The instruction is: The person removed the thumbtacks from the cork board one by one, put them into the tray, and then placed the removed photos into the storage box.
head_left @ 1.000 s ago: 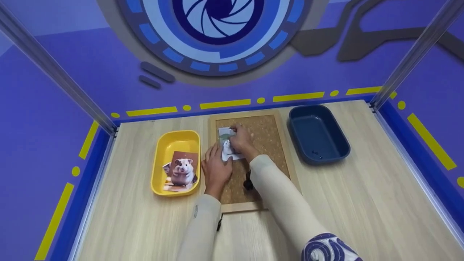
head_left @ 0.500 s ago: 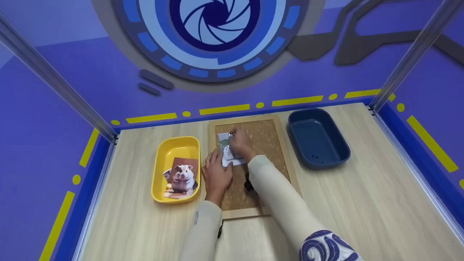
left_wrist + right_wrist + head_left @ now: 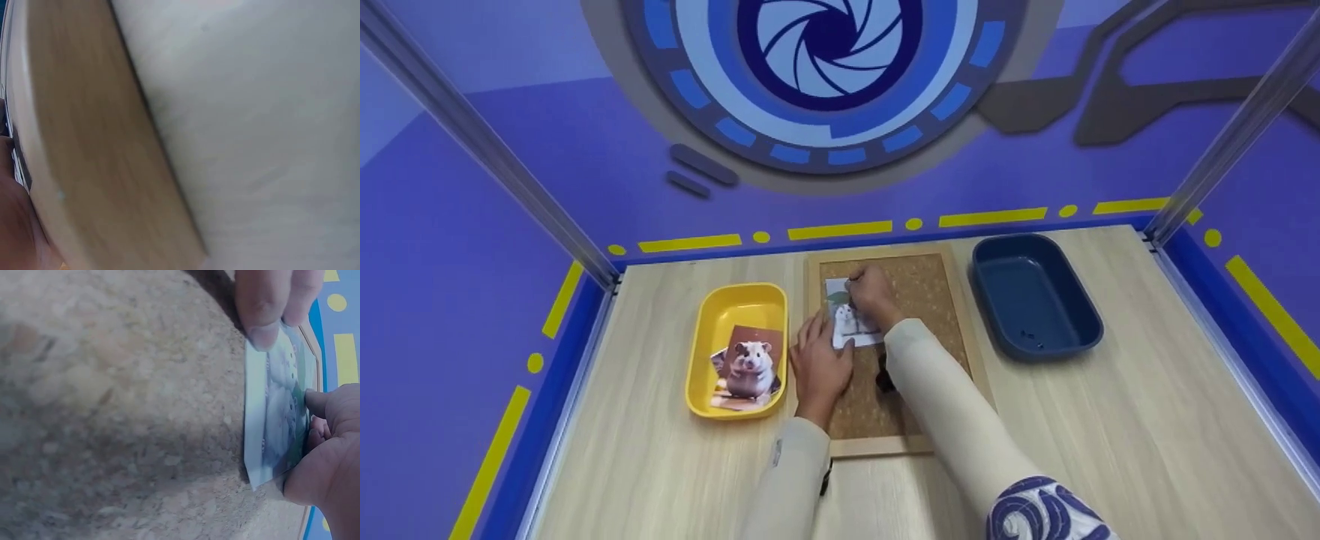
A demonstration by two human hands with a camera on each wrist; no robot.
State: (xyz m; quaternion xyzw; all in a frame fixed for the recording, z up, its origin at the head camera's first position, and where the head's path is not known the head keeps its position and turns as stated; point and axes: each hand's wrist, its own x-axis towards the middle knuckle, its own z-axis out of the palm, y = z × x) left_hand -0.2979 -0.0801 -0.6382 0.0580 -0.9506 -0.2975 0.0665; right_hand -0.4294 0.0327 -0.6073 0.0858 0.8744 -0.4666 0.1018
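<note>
A photo of small pale animals lies on the upper left of a wood-framed cork board. My left hand rests flat along its left side, the fingers fairly straight and the thumb at its lower edge. In the right wrist view that left thumb presses the photo's white border. My right hand is bent over the photo's top, fingers curled and fingertips pinching a small pin-like thing, now hidden by them. Seen from the right wrist, the right hand comes down at the photo's far end.
Left of the board stands a yellow tray with a hamster photo on top of other pictures. On the right is a dark blue tray with several tiny dark bits in it. Blue-purple panels wall in the table.
The head view has shifted slightly. The left hand and photo stay in place on the board. My right fingers have closed further over the photo's top, covering the small shiny spot seen earlier at their tips.
</note>
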